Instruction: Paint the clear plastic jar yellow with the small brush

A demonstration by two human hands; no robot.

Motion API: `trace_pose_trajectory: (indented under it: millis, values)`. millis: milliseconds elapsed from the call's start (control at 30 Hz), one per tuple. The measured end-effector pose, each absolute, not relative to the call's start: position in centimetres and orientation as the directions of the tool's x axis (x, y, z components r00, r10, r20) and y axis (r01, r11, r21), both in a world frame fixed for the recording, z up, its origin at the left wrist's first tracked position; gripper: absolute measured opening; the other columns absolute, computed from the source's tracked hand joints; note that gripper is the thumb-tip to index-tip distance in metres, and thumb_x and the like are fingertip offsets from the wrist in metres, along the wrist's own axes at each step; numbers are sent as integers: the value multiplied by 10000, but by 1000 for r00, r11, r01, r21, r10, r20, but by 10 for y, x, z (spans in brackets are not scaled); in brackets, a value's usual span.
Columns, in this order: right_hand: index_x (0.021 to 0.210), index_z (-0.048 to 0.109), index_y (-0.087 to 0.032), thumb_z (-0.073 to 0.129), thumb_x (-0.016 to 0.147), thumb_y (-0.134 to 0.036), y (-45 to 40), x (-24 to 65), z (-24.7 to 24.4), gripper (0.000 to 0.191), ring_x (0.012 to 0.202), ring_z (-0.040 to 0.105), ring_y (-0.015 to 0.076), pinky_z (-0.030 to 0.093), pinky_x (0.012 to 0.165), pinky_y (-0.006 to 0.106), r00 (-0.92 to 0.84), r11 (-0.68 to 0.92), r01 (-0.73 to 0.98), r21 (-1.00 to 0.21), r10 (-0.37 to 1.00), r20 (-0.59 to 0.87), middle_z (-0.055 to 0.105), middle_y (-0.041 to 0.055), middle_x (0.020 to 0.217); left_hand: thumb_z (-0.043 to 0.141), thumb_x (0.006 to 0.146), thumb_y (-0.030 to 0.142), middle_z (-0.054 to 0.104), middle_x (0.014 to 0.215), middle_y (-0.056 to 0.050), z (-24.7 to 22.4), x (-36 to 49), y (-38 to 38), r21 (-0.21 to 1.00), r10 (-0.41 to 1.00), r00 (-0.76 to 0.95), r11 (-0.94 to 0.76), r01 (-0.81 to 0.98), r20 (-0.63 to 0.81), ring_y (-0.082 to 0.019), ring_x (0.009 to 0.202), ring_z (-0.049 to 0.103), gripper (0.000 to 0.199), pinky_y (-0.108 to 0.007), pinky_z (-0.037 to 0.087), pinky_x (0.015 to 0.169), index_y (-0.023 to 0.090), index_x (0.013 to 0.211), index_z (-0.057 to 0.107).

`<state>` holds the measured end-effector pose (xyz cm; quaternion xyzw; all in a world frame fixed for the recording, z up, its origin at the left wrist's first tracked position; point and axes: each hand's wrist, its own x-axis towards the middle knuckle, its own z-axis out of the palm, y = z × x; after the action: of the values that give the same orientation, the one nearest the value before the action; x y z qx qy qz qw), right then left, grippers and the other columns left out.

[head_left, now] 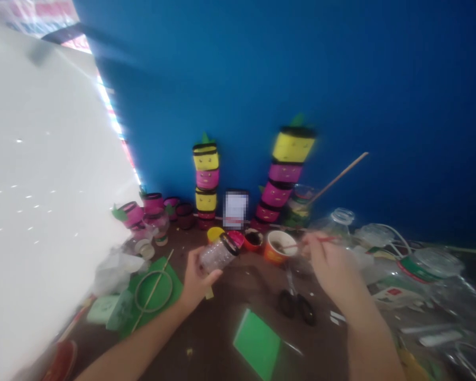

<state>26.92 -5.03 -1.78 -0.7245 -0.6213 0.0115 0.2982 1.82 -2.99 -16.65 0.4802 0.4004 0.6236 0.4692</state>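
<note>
My left hand [198,278] is wrapped round a clear plastic cup [217,256] with a black rim, tilted to the right. In my right hand [327,259] is a thin red brush [299,245], its tip inside an orange and white tub [281,247] of murky liquid. Left of that tub stand a container of dark paint [254,239], one of pink paint [236,238] and one of yellow paint [214,234]. Black-handled scissors [295,302] lie below the tub.
Two stacks of yellow and pink painted cups [206,180] [286,172] stand by the blue wall. Clear plastic bottles [432,267] crowd the right side. Green paper [257,341] lies in front, and a grey ring [154,291] rests on green sheets at left.
</note>
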Motion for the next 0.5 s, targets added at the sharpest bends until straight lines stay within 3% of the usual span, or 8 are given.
trace_pose_trajectory:
  millis: [233,500]
  values:
    - [641,530,-226,295,850,-411,-52,269,-18,365,632,589,248,403,634,336,269,-117,900,-420,907,324,632,79,606,751,581,298,554,1103,-88,-168,16,-30,953,968,-106,-242,-181,226,-235,1022,578,610,-375,468,865,199,1083,418]
    - [637,510,-231,325,857,-437,-51,275,-22,355,611,592,221,399,610,307,279,-72,866,-496,891,358,632,53,587,753,579,284,553,1100,-82,-167,16,-31,954,971,-100,-233,-188,218,-234,1024,578,605,-368,467,867,204,1078,421]
